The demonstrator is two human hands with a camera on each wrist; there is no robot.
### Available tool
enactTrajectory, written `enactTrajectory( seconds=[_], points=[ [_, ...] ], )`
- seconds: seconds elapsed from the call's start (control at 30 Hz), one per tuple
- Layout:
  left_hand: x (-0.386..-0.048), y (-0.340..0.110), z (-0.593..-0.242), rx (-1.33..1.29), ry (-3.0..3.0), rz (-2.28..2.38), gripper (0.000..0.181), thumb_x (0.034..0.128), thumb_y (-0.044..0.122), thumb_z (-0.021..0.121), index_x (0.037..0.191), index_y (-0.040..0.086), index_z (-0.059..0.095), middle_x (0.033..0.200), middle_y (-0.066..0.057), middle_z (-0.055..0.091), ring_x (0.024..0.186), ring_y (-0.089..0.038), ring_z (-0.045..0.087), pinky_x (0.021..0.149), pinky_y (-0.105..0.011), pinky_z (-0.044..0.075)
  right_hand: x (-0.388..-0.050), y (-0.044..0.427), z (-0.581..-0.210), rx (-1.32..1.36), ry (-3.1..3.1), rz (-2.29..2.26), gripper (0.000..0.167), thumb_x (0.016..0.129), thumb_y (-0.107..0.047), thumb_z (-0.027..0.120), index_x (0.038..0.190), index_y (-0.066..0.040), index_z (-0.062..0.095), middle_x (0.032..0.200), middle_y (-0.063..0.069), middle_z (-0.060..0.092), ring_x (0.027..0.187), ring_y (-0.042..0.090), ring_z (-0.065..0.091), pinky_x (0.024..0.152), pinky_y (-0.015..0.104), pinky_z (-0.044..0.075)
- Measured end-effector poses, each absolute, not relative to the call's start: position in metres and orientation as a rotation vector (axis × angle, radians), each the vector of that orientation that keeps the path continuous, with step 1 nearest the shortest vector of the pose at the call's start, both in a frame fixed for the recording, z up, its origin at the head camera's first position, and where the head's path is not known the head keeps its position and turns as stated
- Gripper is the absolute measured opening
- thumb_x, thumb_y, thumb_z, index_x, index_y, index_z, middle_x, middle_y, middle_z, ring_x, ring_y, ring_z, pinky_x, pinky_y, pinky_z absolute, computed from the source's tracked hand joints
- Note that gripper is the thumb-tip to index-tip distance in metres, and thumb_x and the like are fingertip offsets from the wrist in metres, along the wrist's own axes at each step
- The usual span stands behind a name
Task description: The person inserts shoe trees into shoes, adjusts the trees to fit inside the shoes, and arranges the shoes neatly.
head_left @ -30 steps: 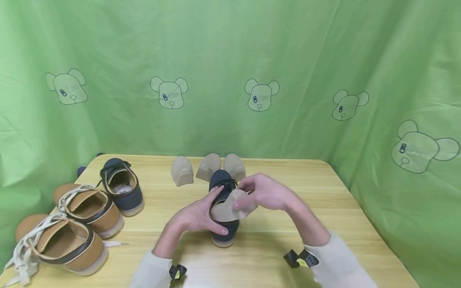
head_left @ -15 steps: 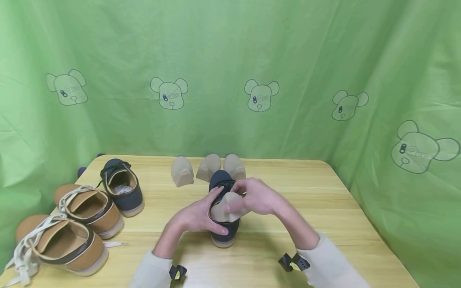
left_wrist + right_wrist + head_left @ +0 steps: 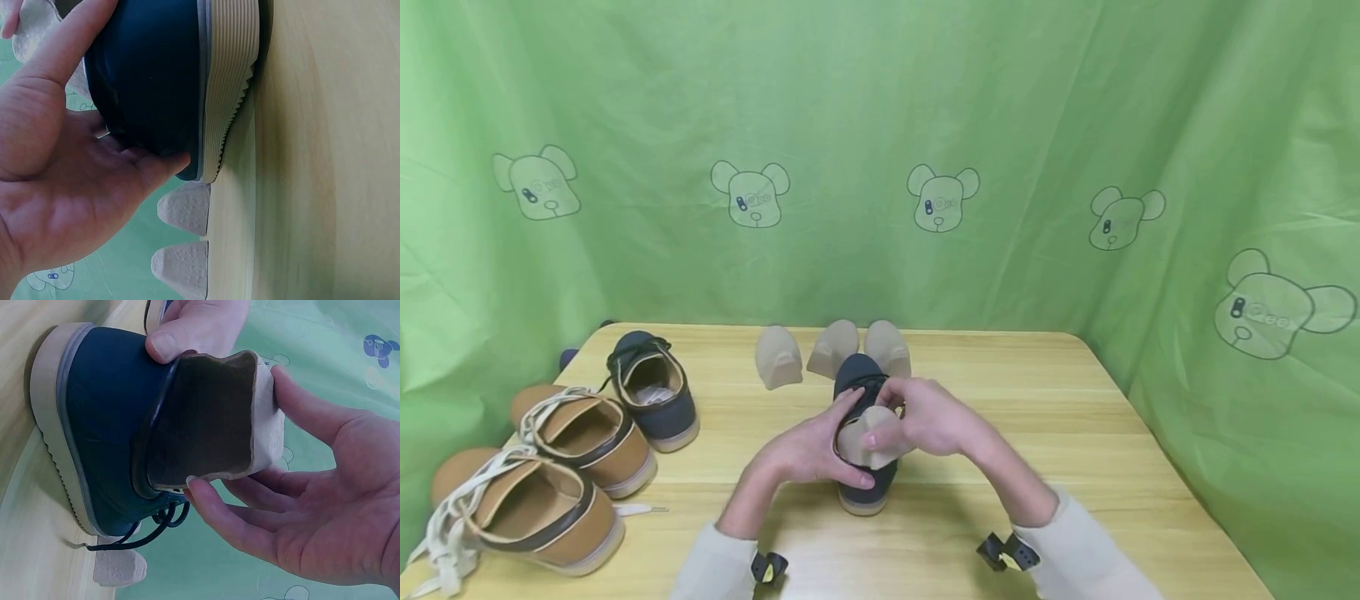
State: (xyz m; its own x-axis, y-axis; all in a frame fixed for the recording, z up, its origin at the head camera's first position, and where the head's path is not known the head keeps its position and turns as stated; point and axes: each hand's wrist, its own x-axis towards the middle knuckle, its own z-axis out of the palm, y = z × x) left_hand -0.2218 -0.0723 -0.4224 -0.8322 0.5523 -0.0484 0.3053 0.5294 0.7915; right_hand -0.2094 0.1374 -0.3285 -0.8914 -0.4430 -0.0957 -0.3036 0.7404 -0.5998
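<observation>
A navy lace-up shoe (image 3: 857, 368) stands on the table, toe pointing away. My left hand (image 3: 811, 450) grips it around the opening, with the thumb at the heel and the fingers along the side, as the left wrist view shows on the shoe's upper (image 3: 156, 69). Between thumb and fingers my right hand (image 3: 931, 417) pinches a beige molded-pulp shoe insert (image 3: 852, 442). One end of the insert sits in the shoe's opening while the other sticks out. In the right wrist view the insert's hollow side (image 3: 212, 419) faces the camera. The end inside the shoe is hidden.
Three more pulp inserts lie at the back: left (image 3: 778, 358), middle (image 3: 835, 348) and right (image 3: 887, 344). On the left stand another navy shoe (image 3: 666, 417) and two brown shoes (image 3: 632, 467) with white laces (image 3: 463, 508). A green curtain (image 3: 850, 258) surrounds the table (image 3: 1000, 375).
My right hand has moved left and slightly down toward the shoe, carrying the insert's protruding end further over the opening. The left hand and the shoe have stayed in place.
</observation>
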Motion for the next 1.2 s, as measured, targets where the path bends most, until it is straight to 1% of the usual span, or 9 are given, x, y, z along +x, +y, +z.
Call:
enactTrajectory(
  seconds=[0.13, 0.33, 0.6, 0.83, 0.97, 1.2],
  points=[
    [-0.221, -0.073, -0.423, 0.716, 2.476, 1.207, 0.129, 0.0676, 0.045, 0.093, 0.164, 0.017, 0.013, 0.170, -0.015, 0.014, 0.145, -0.036, 0.040, 0.116, -0.052, 0.038, -0.209, 0.133, -0.331, -0.599, 2.741, -0.845, 0.035, 0.078, -0.034, 0.088, 0.098, -0.013, 0.066, 0.092, -0.002, 0.068, 0.083, 0.016, 0.059, 0.070, 0.030, 0.049],
    [-0.222, -0.073, -0.424, 0.732, 2.471, 1.222, 0.129, 0.0677, 0.044, 0.093, 0.164, 0.017, 0.012, 0.169, -0.016, 0.017, 0.143, -0.035, 0.042, 0.115, -0.052, 0.039, -0.210, 0.129, -0.337, -0.589, 2.772, -0.831, 0.039, 0.077, -0.035, 0.089, 0.099, -0.013, 0.065, 0.090, -0.002, 0.066, 0.082, 0.016, 0.058, 0.070, 0.030, 0.047],
    [-0.223, -0.073, -0.424, 0.746, 2.473, 1.226, 0.129, 0.0681, 0.044, 0.093, 0.164, 0.016, 0.012, 0.168, -0.016, 0.021, 0.144, -0.034, 0.041, 0.116, -0.051, 0.038, -0.211, 0.124, -0.346, -0.599, 2.855, -0.802, 0.042, 0.073, -0.039, 0.091, 0.091, -0.014, 0.062, 0.079, -0.002, 0.061, 0.075, 0.016, 0.055, 0.065, 0.029, 0.044],
    [-0.222, -0.073, -0.423, 0.731, 2.474, 1.232, 0.127, 0.0696, 0.044, 0.093, 0.164, 0.016, 0.013, 0.167, -0.016, 0.025, 0.145, -0.032, 0.041, 0.117, -0.050, 0.038, -0.209, 0.119, -0.355, -0.551, 2.898, -0.840, 0.043, 0.071, -0.036, 0.093, 0.089, -0.015, 0.061, 0.080, -0.002, 0.061, 0.076, 0.017, 0.056, 0.066, 0.030, 0.047],
    [-0.221, -0.074, -0.423, 0.737, 2.474, 1.231, 0.126, 0.0703, 0.044, 0.092, 0.164, 0.015, 0.014, 0.165, -0.018, 0.028, 0.145, -0.033, 0.041, 0.117, -0.050, 0.038, -0.208, 0.117, -0.359, -0.532, 2.917, -0.851, 0.044, 0.072, -0.038, 0.092, 0.089, -0.014, 0.060, 0.080, -0.001, 0.060, 0.077, 0.017, 0.055, 0.066, 0.030, 0.046],
    [-0.220, -0.074, -0.422, 0.732, 2.478, 1.217, 0.126, 0.0706, 0.045, 0.092, 0.164, 0.016, 0.013, 0.166, -0.018, 0.026, 0.146, -0.035, 0.039, 0.118, -0.052, 0.036, -0.207, 0.116, -0.364, -0.530, 2.930, -0.873, 0.046, 0.072, -0.040, 0.092, 0.092, -0.013, 0.059, 0.081, 0.000, 0.059, 0.076, 0.018, 0.055, 0.064, 0.030, 0.047]
  ],
)
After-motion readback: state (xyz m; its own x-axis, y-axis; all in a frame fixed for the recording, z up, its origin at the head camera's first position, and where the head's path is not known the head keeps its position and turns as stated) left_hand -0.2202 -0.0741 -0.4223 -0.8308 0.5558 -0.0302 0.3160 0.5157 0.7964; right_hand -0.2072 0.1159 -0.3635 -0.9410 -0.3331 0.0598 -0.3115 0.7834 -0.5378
